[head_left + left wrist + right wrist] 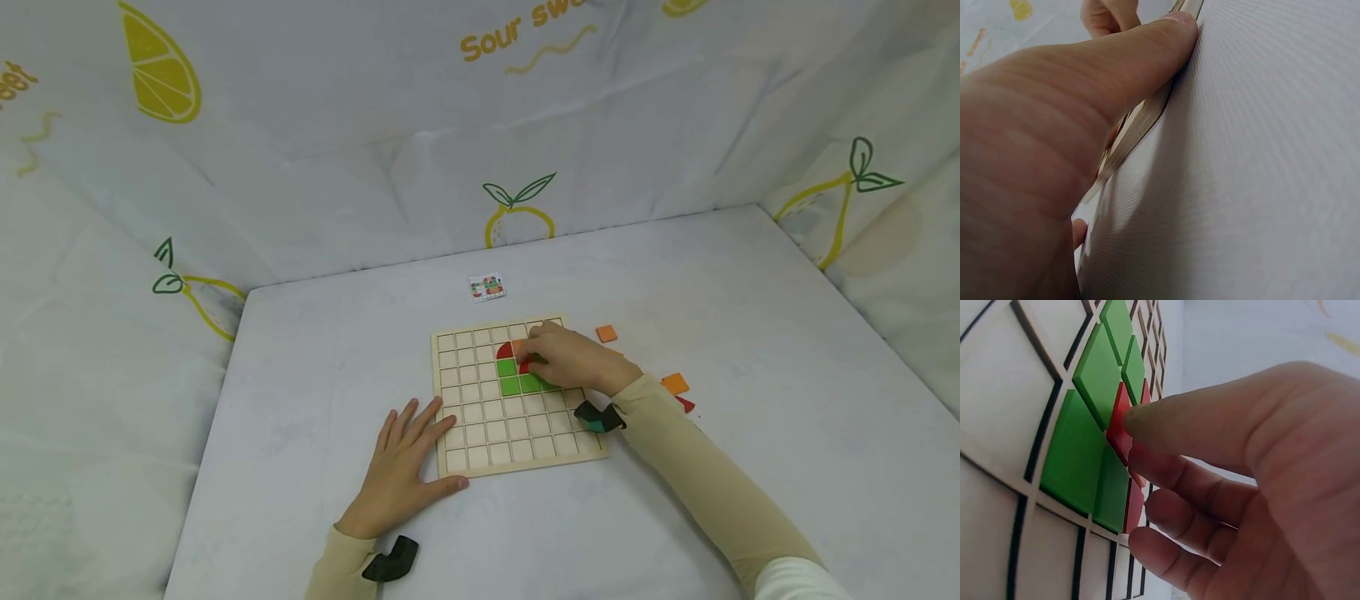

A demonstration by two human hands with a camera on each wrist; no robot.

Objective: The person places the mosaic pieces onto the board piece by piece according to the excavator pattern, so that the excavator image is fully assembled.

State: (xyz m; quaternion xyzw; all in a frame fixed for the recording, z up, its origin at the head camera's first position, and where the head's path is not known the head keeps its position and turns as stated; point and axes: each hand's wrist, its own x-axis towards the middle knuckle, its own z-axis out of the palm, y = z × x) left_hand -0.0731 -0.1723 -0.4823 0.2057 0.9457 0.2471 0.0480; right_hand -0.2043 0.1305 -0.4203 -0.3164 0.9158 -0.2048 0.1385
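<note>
A wooden grid board (480, 433) lies on the table, with green tiles (1072, 456) set in several of its squares. My right hand (573, 358) reaches over the board's upper right part. Its thumb and forefinger pinch a red tile (1120, 422) that sits among the green ones, and the other fingers are bent close by. Another red tile (505, 351), with a rounded edge, and an orange tile (519, 345) lie above the green group, partly covered by that hand. My left hand (397, 471) rests spread at the board's lower left edge, its thumb touching the rim.
Beyond the board lies a small pattern card (487, 287). To the right are a loose orange tile (607, 333), a second orange tile (675, 383) and a red piece (686, 405) partly behind the right sleeve. A printed white cloth (337, 167) hangs behind the table.
</note>
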